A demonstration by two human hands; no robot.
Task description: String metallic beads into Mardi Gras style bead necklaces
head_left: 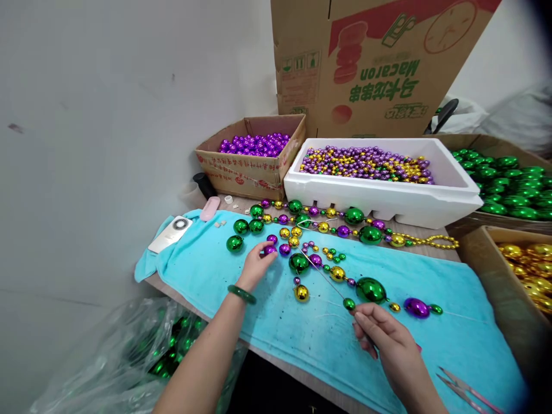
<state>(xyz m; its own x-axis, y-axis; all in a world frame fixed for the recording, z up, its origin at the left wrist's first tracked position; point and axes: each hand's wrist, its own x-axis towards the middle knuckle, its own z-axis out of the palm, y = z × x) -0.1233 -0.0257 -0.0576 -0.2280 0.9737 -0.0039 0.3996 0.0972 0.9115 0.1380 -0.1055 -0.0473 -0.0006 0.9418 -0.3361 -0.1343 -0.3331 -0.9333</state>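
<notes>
The left hand (257, 265) reaches out over a soft blue towel (302, 328) and pinches a small shiny purple bead (269, 249) with its fingertips. A smooth green bangle (242, 294) sits on that wrist. The right hand (383, 339) grips a thin metal needle (325, 277) between thumb and fingers. The needle is long and straight and points up toward the left. Just by its held end sit a small green bead (349, 303) and a big round green ball (371, 290), strung in a row with a purple ball (416, 307). All the beads are round and shine like mirrors. Loose ones lie on the towel near the left hand. Behind the towel stands a white foam box (388, 198) full of little purple and gold beads. Small scissors (463, 391) lie on the towel at the right.
</notes>
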